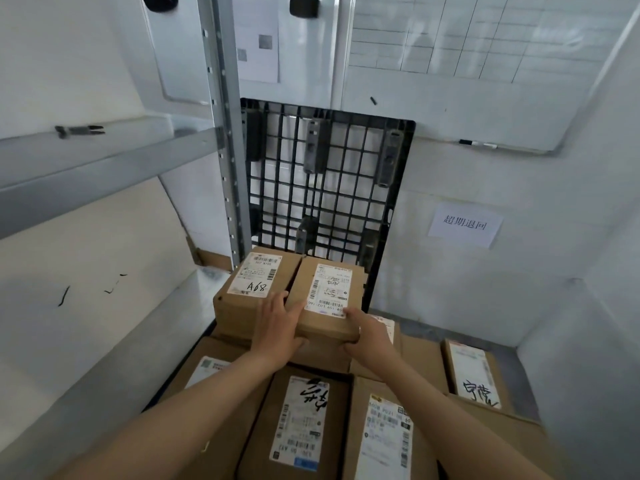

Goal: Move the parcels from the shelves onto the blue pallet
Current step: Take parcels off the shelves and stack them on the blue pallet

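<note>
Left hand [278,328], right hand [370,336] gripping parcel [329,289] by near corners

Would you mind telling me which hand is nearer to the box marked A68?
Left. The left hand grips the held parcel's left edge, right beside the A68 box; the right hand holds the parcel's right near corner, away from it.

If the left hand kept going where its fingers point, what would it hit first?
Likely the black pallet against the wall: the left hand points along the seam between the held parcel and A68 box.
</note>
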The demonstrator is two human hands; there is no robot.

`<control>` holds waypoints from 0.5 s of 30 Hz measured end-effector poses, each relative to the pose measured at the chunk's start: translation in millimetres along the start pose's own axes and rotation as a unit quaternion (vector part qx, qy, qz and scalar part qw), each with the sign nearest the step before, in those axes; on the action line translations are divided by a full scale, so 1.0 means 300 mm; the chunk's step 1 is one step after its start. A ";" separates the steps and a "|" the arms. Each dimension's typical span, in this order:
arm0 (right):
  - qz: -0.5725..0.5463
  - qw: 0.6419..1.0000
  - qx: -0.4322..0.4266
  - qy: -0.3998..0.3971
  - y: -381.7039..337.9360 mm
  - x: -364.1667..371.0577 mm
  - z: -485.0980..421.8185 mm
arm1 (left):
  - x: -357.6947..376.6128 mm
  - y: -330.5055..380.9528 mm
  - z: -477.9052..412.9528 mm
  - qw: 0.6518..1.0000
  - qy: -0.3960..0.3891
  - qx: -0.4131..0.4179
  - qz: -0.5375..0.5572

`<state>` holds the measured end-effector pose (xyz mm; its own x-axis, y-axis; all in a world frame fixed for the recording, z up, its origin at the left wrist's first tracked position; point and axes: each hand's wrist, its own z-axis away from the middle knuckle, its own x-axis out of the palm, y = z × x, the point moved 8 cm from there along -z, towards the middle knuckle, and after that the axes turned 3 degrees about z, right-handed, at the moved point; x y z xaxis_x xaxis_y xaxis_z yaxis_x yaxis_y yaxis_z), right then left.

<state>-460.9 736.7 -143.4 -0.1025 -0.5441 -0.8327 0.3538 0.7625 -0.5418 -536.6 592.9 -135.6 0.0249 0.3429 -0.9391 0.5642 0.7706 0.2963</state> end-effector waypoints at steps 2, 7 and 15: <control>0.021 1.000 -0.005 -0.023 -0.011 0.000 -0.002 | -0.006 -0.001 -0.005 1.000 -0.014 -0.007 0.013; 0.070 0.996 -0.030 -0.040 -0.064 -0.048 -0.002 | -0.049 -0.014 -0.007 0.993 -0.044 -0.045 0.097; 0.103 0.982 -0.151 -0.050 -0.282 -0.043 0.017 | -0.171 -0.105 0.092 0.989 -0.012 -0.099 0.108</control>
<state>-484.7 677.5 -86.3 0.0393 -0.3879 -0.9209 0.0638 0.9207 -0.3851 -532.8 536.3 -101.6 0.1474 0.4995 -0.8537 0.3717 0.7719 0.5158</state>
